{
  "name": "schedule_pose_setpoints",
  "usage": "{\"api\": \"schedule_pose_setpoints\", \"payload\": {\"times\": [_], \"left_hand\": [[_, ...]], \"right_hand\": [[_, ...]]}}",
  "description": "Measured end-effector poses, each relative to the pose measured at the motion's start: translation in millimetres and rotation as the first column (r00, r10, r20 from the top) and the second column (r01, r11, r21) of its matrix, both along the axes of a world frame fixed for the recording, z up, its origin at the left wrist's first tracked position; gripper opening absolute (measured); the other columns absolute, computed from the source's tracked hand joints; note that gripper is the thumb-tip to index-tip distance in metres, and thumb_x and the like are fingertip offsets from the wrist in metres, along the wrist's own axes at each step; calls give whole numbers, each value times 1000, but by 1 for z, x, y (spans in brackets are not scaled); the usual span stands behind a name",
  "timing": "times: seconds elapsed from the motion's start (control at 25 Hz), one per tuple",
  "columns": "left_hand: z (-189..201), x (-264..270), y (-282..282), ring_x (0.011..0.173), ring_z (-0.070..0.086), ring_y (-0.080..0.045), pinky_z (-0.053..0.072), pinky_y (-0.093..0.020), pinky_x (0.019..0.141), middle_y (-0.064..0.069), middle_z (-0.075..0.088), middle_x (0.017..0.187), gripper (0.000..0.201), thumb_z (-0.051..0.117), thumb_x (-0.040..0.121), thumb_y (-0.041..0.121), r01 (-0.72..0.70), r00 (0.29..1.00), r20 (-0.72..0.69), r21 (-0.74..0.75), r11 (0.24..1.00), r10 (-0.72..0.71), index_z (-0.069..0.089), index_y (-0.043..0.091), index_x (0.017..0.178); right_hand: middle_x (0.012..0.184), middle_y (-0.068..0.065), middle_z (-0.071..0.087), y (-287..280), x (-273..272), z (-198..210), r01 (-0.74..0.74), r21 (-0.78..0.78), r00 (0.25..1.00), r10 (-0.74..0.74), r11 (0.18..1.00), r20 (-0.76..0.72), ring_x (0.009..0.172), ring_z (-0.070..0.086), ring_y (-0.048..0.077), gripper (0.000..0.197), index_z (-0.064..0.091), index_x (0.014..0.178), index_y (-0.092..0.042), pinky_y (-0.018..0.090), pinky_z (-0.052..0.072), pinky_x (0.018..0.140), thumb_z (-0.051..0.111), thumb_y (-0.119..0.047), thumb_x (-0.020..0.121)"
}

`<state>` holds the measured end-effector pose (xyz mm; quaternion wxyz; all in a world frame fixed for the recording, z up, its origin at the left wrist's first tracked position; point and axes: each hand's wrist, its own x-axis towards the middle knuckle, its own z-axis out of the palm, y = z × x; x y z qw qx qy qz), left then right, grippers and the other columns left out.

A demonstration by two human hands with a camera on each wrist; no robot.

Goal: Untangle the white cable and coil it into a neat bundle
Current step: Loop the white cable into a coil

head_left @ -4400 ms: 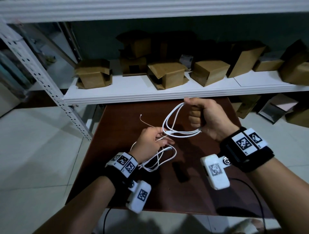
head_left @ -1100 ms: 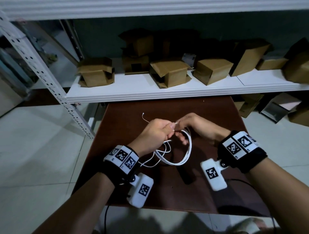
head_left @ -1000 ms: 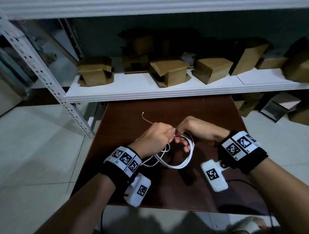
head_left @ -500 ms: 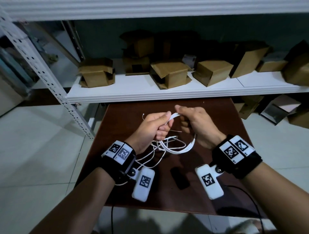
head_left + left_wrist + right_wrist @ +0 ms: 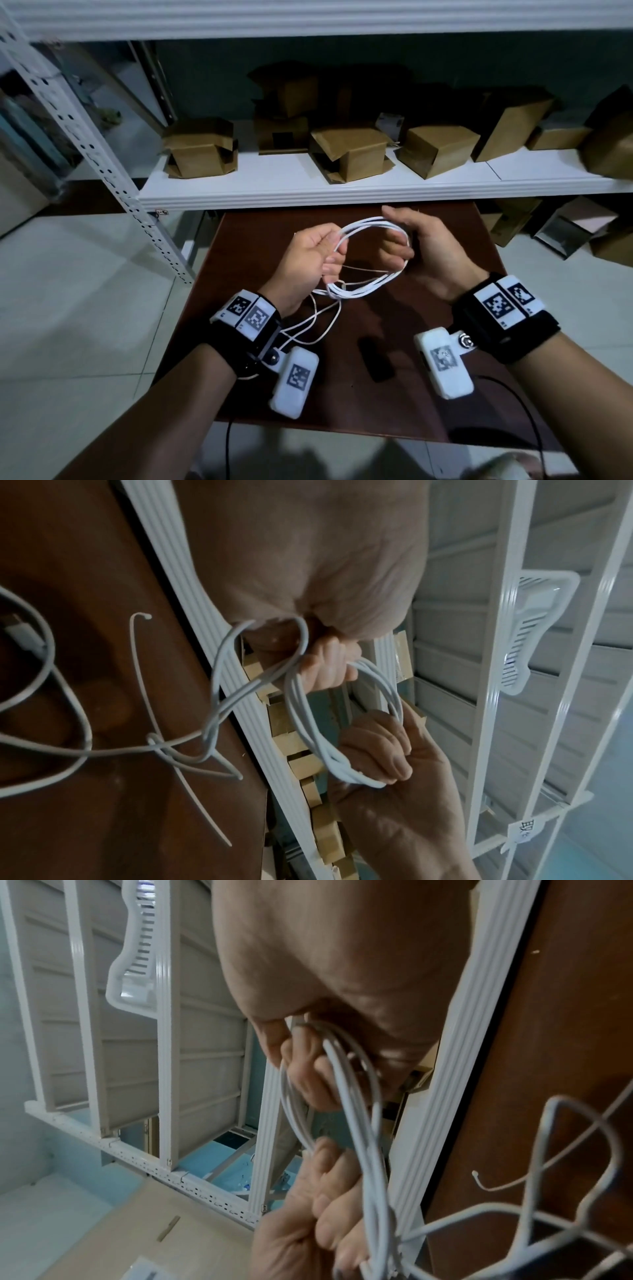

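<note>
A white metal shelving unit point(image 5: 342, 192) runs across the back, its lower shelf lined with brown cardboard boxes point(image 5: 349, 150). In front of it stands a dark brown table point(image 5: 394, 394), and above that table both hands are up. Between them hangs the white cable point(image 5: 373, 222), gathered into a few round loops held clear of the tabletop. The left hand point(image 5: 308, 260) has its fingers curled in, thumb and fingers pinching the loops on their left side. The right hand point(image 5: 424, 250) grips the far side, fingers hooked through the coil and thumb on top. Loose slack trails from the bottom of the coil down past the left wrist onto the table, and there's a knotted tangle point(image 5: 161, 744) in it, with the cable's plug end point(image 5: 24, 631) lying beyond.
</note>
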<state>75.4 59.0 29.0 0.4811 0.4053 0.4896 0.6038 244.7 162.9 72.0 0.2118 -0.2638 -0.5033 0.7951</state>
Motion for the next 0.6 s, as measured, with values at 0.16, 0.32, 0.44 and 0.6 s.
{"api": "schedule_pose_setpoints", "payload": {"times": [0.16,0.32,0.44,0.6], "left_hand": [[1,-3,-1,43,27,-2,21,-15,42,8,37,54,38,37,113,11,-49,988,-152,-80,996,37,50,7,78],[-14,1,3,44,35,-3,30,-20,43,9,45,53,34,47,105,16,-62,900,-434,-33,998,42,54,15,71],[-23,3,1,57,53,-22,43,-40,55,-3,60,61,23,49,93,18,-20,649,-760,20,1000,28,60,19,74],[-19,7,5,54,46,-16,39,-41,53,6,52,60,21,48,95,19,-39,797,-601,33,999,51,59,25,78]], "right_hand": [[46,8,36,-4,4,5,-195,116,976,181,974,118,50,45,26,46,43,60,-8,36,38,58,54,-32,99],[49,10,44,-5,2,-3,-333,261,878,198,906,436,44,51,23,37,60,68,-6,29,40,51,64,-25,99],[53,6,42,-16,-4,-12,-344,255,808,146,904,571,42,38,16,34,61,68,-12,27,22,48,66,-29,97],[49,-6,40,-26,-12,-7,-77,218,896,-28,973,443,40,26,10,34,59,65,-15,23,13,43,64,-31,96]]}}
